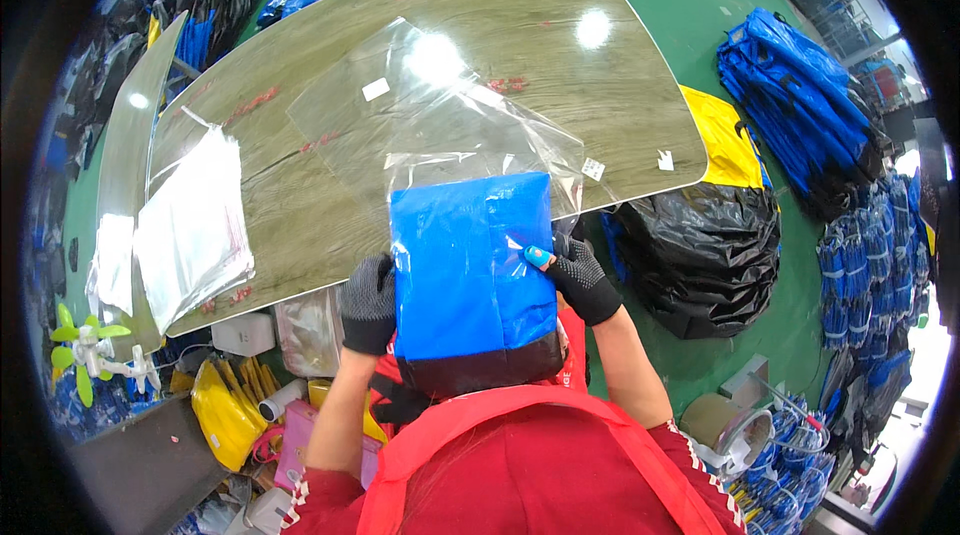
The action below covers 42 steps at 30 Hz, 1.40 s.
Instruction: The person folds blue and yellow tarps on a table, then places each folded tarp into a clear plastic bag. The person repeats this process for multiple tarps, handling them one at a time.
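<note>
A blue folded bag [470, 270] with a black lower end is held close to my body at the table's near edge. Clear plastic film [440, 163] shows around its upper end and looks like a sleeve over it. My left hand [369, 303], in a dark dotted glove, grips the left side; its fingertips are mostly hidden behind. On the right side my right hand [584, 280], also gloved, pinches the edge with its thumb in front. That thumb has a light blue cover on its tip.
A wood-patterned table [270, 175] bears loose clear bags [350, 85] and a white stack of plastic sleeves [195, 230]. Black bundled material [700, 260] lies right of it, with blue bundles [790, 95] beyond. A small green-bladed fan [88, 347] stands at the left.
</note>
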{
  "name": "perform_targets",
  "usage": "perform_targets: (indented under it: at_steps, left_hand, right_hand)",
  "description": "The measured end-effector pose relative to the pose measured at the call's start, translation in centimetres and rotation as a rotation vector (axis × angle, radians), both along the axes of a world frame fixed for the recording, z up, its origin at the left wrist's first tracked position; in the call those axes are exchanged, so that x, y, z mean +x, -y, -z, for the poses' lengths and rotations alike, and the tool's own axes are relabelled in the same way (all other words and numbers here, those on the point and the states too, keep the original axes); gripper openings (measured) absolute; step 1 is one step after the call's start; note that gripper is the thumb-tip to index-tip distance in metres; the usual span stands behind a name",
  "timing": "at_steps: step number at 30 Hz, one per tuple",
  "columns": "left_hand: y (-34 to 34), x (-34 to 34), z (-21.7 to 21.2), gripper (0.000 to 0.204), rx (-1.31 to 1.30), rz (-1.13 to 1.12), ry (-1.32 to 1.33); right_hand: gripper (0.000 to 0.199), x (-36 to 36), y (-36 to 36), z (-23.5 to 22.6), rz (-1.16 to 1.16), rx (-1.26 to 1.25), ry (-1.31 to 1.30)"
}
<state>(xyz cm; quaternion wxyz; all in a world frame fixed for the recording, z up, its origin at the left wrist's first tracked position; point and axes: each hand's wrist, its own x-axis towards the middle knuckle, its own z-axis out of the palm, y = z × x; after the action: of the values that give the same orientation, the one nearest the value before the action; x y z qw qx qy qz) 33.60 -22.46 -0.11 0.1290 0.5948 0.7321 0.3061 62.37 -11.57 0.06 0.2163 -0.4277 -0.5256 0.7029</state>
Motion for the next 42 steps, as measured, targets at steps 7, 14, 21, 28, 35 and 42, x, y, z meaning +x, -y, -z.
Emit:
perform_targets:
  at_steps: [7,14,21,28,35,42]
  left_hand:
    - [7.1,-0.4,-2.4,0.032,-0.383,0.120,0.278]
    - [1.2,-1.9,-2.8,0.083,-0.496,-0.025,1.490]
    - [6.8,2.7,-0.5,0.084,-0.543,-0.065,1.352]
    - [4.6,2.8,-2.0,0.069,-0.639,0.186,1.161]
    - [2.0,-0.5,-5.5,0.096,-0.656,0.119,1.317]
    - [1.7,1.4,-5.0,0.085,-0.455,0.305,1.116]
  right_hand:
    - [0.075,1.1,7.4,-3.7,0.093,-0.227,-0.015]
    - [0.060,1.8,6.1,-4.6,-0.179,0.000,0.205]
    - [0.074,2.6,11.4,-2.9,-0.009,-0.072,0.183]
    - [0.068,3.8,4.0,-2.5,0.146,-0.090,-0.118]
    - [0.087,0.2,5.2,-3.4,-0.151,0.019,-0.161]
    - [0.062,0.5,4.5,-4.9,-0.109,-0.043,-0.059]
